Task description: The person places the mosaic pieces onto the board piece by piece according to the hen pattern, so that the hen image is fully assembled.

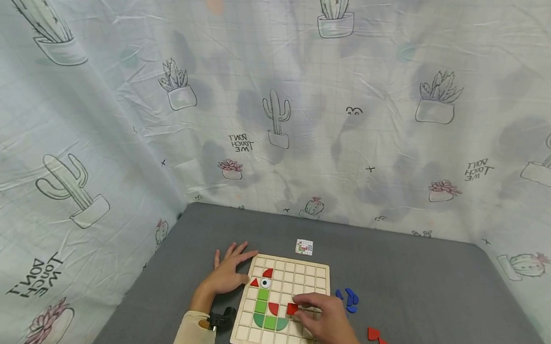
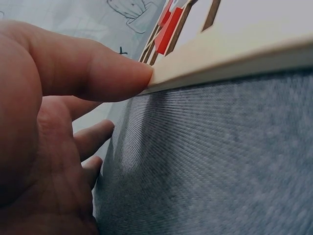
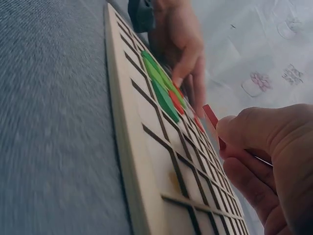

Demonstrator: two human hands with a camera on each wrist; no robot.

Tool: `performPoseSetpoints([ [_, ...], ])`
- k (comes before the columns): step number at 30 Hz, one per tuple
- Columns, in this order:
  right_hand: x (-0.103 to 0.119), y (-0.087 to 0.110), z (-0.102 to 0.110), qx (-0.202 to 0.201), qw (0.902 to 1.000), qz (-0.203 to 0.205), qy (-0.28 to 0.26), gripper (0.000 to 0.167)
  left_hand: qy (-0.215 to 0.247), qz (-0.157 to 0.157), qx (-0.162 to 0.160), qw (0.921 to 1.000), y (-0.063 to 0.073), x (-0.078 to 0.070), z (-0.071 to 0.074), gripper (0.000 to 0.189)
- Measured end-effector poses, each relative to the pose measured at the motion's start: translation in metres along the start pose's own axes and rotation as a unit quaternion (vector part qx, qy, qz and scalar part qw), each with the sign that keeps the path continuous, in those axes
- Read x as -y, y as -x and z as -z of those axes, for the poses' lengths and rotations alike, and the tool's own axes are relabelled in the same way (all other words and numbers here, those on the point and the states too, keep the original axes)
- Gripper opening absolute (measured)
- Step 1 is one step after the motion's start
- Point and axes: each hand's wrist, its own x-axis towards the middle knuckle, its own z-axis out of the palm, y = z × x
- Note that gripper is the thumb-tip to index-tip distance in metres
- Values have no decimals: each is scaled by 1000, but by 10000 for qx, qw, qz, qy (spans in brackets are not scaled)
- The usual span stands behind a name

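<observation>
A wooden grid board (image 1: 300, 268) lies on the grey table. My right hand (image 1: 327, 320) pinches a red square tile (image 1: 292, 309) between thumb and fingers over the board's middle; in the right wrist view the tile (image 3: 211, 116) stands tilted above the grid. My left hand (image 1: 227, 274) is at the board's left edge, fingers spread, its thumb (image 2: 117, 73) touching the side. Set in the grid are a red triangle (image 1: 254, 282), an eye tile (image 1: 265, 283), red quarter-rounds (image 1: 273, 308), light green squares (image 1: 261, 307) and dark green quarter-rounds (image 1: 282, 324).
Behind the board lies a small printed pattern card (image 1: 304, 247). Several blue curved pieces (image 1: 350, 297) are to its right, with red pieces (image 1: 373, 334) nearer the front right. A cactus-print curtain (image 1: 299, 157) surrounds the grey table (image 1: 419, 283).
</observation>
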Motion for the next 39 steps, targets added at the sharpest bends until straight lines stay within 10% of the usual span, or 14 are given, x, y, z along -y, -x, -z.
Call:
performPoseSetpoints([
  [39, 1, -6, -14, 109, 9984, 350, 434, 29, -23, 42, -39, 10000, 0, -1, -1, 73],
])
